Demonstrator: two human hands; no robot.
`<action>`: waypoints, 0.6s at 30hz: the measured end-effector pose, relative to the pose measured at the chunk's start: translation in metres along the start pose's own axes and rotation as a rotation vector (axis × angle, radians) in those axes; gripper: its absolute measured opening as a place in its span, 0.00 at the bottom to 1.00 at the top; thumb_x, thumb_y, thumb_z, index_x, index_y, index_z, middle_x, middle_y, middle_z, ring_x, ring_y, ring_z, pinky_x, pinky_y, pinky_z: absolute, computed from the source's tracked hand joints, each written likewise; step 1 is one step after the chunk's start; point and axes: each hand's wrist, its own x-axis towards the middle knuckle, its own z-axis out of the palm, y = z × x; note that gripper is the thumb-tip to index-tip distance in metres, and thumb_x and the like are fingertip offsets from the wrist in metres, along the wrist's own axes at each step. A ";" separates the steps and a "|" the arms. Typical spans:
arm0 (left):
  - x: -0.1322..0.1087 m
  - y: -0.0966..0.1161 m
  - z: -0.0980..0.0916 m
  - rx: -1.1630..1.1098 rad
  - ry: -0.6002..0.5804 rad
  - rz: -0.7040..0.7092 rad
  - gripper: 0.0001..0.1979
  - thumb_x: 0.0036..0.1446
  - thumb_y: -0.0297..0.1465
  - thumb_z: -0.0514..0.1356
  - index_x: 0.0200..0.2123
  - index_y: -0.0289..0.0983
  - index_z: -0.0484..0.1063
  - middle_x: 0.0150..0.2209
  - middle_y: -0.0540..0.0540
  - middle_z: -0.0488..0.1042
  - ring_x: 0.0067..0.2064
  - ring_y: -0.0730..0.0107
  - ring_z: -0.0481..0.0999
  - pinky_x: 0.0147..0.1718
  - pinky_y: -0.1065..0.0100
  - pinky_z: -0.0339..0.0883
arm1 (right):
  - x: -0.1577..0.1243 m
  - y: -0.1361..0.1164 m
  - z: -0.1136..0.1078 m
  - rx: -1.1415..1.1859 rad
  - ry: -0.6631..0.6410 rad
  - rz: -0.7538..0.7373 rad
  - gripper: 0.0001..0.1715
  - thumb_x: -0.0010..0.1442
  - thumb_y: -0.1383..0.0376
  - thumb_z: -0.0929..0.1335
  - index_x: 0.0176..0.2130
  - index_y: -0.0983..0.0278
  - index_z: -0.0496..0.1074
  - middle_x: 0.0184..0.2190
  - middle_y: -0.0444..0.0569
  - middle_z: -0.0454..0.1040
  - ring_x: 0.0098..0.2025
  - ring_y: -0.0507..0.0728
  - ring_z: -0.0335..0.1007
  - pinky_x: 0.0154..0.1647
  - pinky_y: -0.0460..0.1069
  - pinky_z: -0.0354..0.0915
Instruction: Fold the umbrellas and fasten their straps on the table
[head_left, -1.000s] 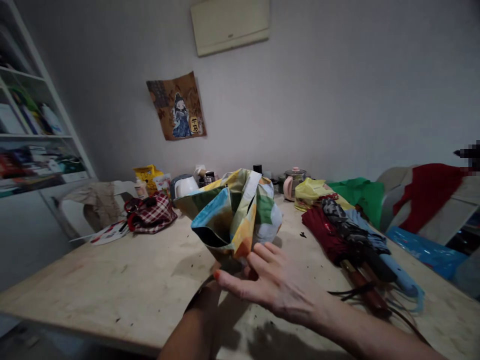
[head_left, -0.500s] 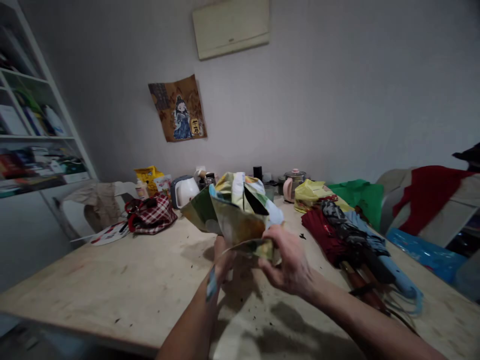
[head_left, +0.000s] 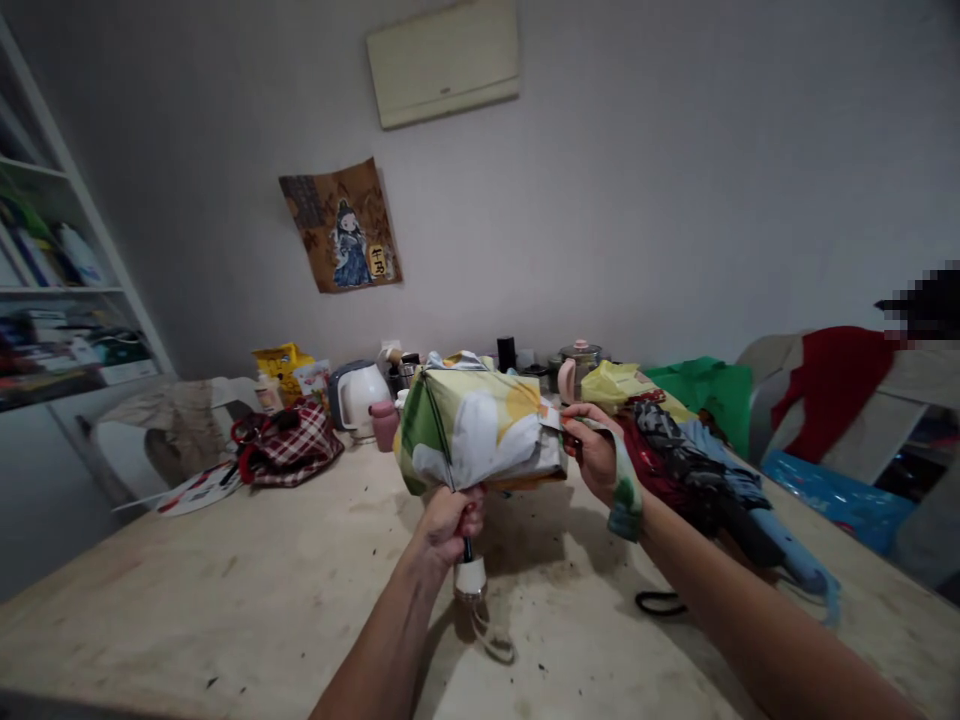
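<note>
A partly folded umbrella (head_left: pixel 487 425) with green, white and yellow patterned cloth is held up over the middle of the table. My left hand (head_left: pixel 454 522) is closed round its shaft, just under the cloth. Below that fist hang the white and clear handle (head_left: pixel 470 580) and a pale wrist loop (head_left: pixel 493 640). At the cloth's right edge, my right hand (head_left: pixel 596 450) pinches a fabric strap or flap of the umbrella. A green and white end of the strap (head_left: pixel 626 495) drapes over my right wrist.
Several folded umbrellas (head_left: pixel 712 480) lie on the right of the table (head_left: pixel 300 590). A checked bag (head_left: pixel 292 445), a kettle (head_left: pixel 360 400) and a pink cup (head_left: pixel 384 425) stand at the left back. Behind the umbrellas are yellow (head_left: pixel 611 382) and green bags (head_left: pixel 709 390).
The umbrella cloth has turned and spread sideways, showing its handle. My left hand now grips the shaft in plain view; my right hand has moved right and up with the strap.
</note>
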 end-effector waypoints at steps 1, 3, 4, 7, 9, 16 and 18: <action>-0.001 0.001 -0.001 -0.014 -0.030 -0.012 0.17 0.31 0.25 0.65 0.21 0.37 0.57 0.15 0.61 0.51 0.15 0.87 0.48 0.15 0.79 0.36 | 0.001 0.000 -0.001 0.019 -0.007 0.009 0.18 0.38 0.62 0.73 0.30 0.65 0.66 0.19 0.39 0.67 0.18 0.46 0.55 0.18 0.42 0.50; -0.001 0.002 -0.003 -0.040 -0.078 -0.029 0.18 0.28 0.25 0.66 0.21 0.36 0.57 0.15 0.61 0.50 0.16 0.88 0.47 0.15 0.80 0.37 | 0.002 -0.002 -0.001 0.054 -0.027 0.026 0.19 0.37 0.62 0.74 0.30 0.65 0.67 0.19 0.39 0.67 0.18 0.45 0.55 0.17 0.42 0.51; -0.002 0.002 -0.004 -0.052 -0.103 -0.037 0.19 0.27 0.25 0.67 0.21 0.36 0.58 0.15 0.61 0.50 0.16 0.88 0.47 0.14 0.81 0.37 | 0.002 -0.003 -0.002 0.070 -0.037 0.031 0.19 0.37 0.62 0.74 0.30 0.64 0.67 0.19 0.39 0.67 0.18 0.45 0.56 0.17 0.42 0.51; -0.004 0.004 -0.006 -0.085 -0.180 -0.067 0.24 0.28 0.30 0.72 0.21 0.36 0.58 0.16 0.61 0.49 0.17 0.89 0.45 0.14 0.82 0.39 | 0.002 -0.006 -0.001 0.099 -0.065 0.023 0.19 0.37 0.63 0.75 0.29 0.64 0.67 0.18 0.38 0.66 0.18 0.45 0.56 0.17 0.41 0.52; -0.006 0.005 -0.007 -0.155 -0.245 -0.087 0.29 0.28 0.39 0.76 0.23 0.35 0.58 0.18 0.60 0.51 0.18 0.89 0.45 0.13 0.83 0.40 | 0.001 -0.007 -0.001 0.091 -0.088 0.012 0.18 0.39 0.63 0.75 0.29 0.64 0.67 0.17 0.38 0.66 0.17 0.45 0.54 0.17 0.41 0.50; -0.007 0.003 -0.009 -0.397 -0.355 -0.100 0.31 0.32 0.44 0.76 0.28 0.35 0.60 0.20 0.60 0.51 0.17 0.89 0.48 0.11 0.86 0.41 | 0.004 -0.015 -0.008 0.070 -0.159 -0.037 0.19 0.40 0.62 0.76 0.31 0.64 0.68 0.19 0.37 0.66 0.18 0.45 0.55 0.19 0.41 0.51; -0.006 0.003 -0.010 -0.384 -0.311 -0.116 0.30 0.35 0.41 0.76 0.25 0.36 0.56 0.18 0.61 0.49 0.16 0.89 0.47 0.10 0.85 0.39 | 0.011 -0.021 -0.019 -0.041 -0.315 -0.047 0.17 0.42 0.62 0.75 0.32 0.65 0.70 0.20 0.38 0.67 0.20 0.46 0.57 0.20 0.42 0.53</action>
